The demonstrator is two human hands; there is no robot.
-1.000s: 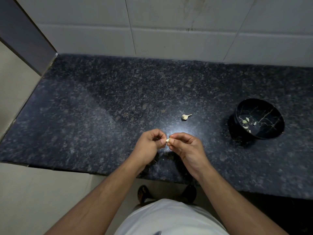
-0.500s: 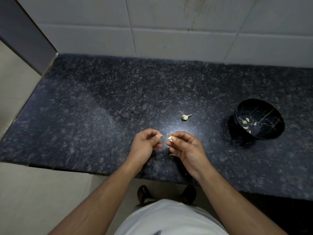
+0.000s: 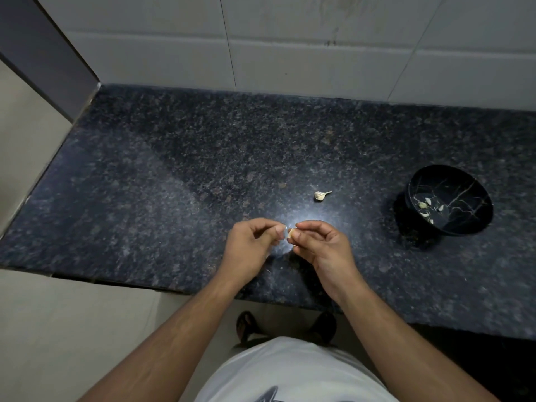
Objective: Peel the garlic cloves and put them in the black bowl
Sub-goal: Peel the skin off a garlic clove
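The right hand (image 3: 322, 246) pinches a garlic clove (image 3: 291, 234) above the granite counter (image 3: 174, 175) while the left hand (image 3: 251, 246) nips at its papery skin. Small, light and likely slippery, it seems best gripped at its ends. Peeled cloves (image 3: 427, 208) lie inside the black bowl (image 3: 475, 224), well right.

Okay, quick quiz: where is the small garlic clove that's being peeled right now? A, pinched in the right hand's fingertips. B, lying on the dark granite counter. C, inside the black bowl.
A: the right hand pinches the small pale garlic clove, the left hand beside it.
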